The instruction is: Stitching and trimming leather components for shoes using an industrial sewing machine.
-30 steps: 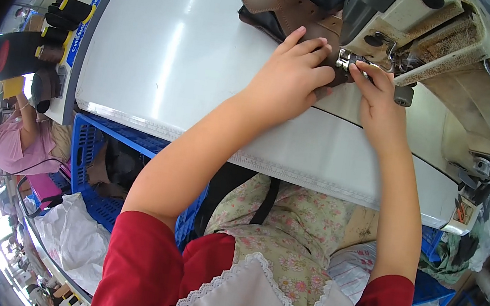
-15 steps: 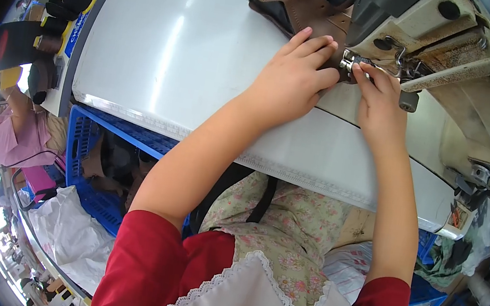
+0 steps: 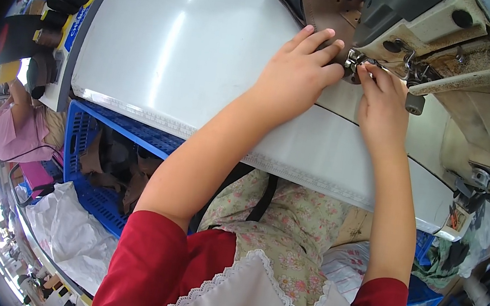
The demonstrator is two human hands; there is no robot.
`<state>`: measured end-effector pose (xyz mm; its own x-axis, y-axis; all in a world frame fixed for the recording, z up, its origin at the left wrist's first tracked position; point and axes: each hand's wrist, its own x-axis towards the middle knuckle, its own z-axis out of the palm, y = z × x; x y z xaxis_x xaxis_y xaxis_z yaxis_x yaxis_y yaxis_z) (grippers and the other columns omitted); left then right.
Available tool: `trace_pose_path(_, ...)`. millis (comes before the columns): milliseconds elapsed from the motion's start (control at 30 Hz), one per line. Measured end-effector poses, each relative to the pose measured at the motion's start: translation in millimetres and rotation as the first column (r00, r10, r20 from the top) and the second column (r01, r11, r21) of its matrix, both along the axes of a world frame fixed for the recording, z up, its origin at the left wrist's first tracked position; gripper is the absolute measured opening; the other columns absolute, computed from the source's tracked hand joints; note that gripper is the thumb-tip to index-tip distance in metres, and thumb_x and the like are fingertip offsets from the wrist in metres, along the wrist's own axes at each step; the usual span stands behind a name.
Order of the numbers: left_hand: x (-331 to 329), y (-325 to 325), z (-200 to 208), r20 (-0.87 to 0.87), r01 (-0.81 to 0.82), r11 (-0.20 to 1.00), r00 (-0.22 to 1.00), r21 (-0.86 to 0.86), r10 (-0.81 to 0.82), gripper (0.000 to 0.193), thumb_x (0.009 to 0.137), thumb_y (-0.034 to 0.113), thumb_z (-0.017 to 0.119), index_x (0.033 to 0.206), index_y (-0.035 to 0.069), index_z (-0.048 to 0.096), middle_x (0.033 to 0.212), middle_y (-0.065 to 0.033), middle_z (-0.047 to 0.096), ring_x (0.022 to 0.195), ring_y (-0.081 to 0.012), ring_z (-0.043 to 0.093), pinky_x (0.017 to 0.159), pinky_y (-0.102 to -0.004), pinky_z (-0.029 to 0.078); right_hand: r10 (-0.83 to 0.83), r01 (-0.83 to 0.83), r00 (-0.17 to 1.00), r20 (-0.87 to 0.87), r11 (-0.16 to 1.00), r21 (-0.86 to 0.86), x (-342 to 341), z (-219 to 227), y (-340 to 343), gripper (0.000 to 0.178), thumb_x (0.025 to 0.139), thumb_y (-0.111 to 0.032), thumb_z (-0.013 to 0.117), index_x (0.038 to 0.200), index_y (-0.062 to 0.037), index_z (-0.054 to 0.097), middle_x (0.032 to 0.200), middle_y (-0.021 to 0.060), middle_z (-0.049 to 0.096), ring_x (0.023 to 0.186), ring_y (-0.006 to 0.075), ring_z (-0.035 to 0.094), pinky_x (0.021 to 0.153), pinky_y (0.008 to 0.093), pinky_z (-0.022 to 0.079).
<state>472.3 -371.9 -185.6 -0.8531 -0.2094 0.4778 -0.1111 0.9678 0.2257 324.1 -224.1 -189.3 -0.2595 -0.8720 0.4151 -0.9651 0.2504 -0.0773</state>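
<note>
A brown leather shoe upper [image 3: 321,9] with punched holes and a dark lining lies at the far side of the white table [image 3: 143,34]. My left hand [image 3: 300,70] rests on its near part, fingers stretched over the leather, thumb toward the needle area. The metal presser foot [image 3: 351,62] of a sewing machine [image 3: 470,90] stands right beside that thumb. Just to its right, my right hand [image 3: 384,106] is closed, thumb and forefinger pinched together close to the foot. What lies between those fingertips is too small to make out. The machine's head hides part of the upper.
A blue plastic crate [image 3: 77,137] with brown leather pieces stands below the table's left edge. Thread spools [image 3: 50,37] sit at the far left. A white sack [image 3: 72,223] lies lower left, and a person in pink [image 3: 16,129] works beyond. A ruler strip edges the table.
The view has shifted slightly. The shoe upper and machine appear a little farther right and up. Both hands keep nearly the same pose by the presser foot.
</note>
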Motion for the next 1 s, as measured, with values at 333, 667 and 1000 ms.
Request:
trace_pose_path(333, -0.4, -0.8, -1.1, -0.02, 0.008, 0.999, 1.0, 0.035, -0.008, 0.013, 0.087, 0.008, 0.062, 0.099, 0.009, 0.067, 0.134, -0.0095, 0.062, 0.137, -0.0292, 0.046, 0.117, -0.0487, 0.033, -0.012, 0.012, 1.0, 0.006, 1.0, 0.021, 1.0, 3.2, -0.1, 0.04, 0.083, -0.006, 0.06, 0.121, -0.0119, 0.068, 0.121, 0.001, 0.066, 0.092, 0.0252, 0.065, 0.079, 0.0379, 0.054)
trace_pose_path(667, -5.4, -3.2, -3.4, -0.032, 0.003, 0.998, 0.999, 0.059, -0.001, 0.019, 0.085, 0.004, 0.062, 0.104, 0.007, 0.065, 0.135, -0.0093, 0.061, 0.138, -0.0293, 0.045, 0.116, -0.0478, 0.034, -0.02, 0.02, 1.0, 0.013, 1.0, 0.022, 0.3, 2.7, -2.1, 0.039, 0.084, -0.007, 0.059, 0.122, -0.0112, 0.067, 0.119, 0.0024, 0.067, 0.094, 0.027, 0.066, 0.081, 0.0387, 0.054)
trace_pose_path(1000, -5.0, -3.1, 0.0, -0.017, 0.013, 0.999, 1.0, 0.04, -0.013, 0.027, 0.081, 0.003, 0.063, 0.107, 0.009, 0.067, 0.13, -0.0103, 0.062, 0.136, -0.0317, 0.046, 0.115, -0.0491, 0.036, -0.022, 0.019, 0.993, 0.12, 1.0, 0.025, -0.2, -2.0, -1.0, 0.043, 0.085, 0.001, 0.057, 0.125, -0.0101, 0.067, 0.12, 0.008, 0.065, 0.109, 0.0289, 0.059, 0.097, 0.0415, 0.045)
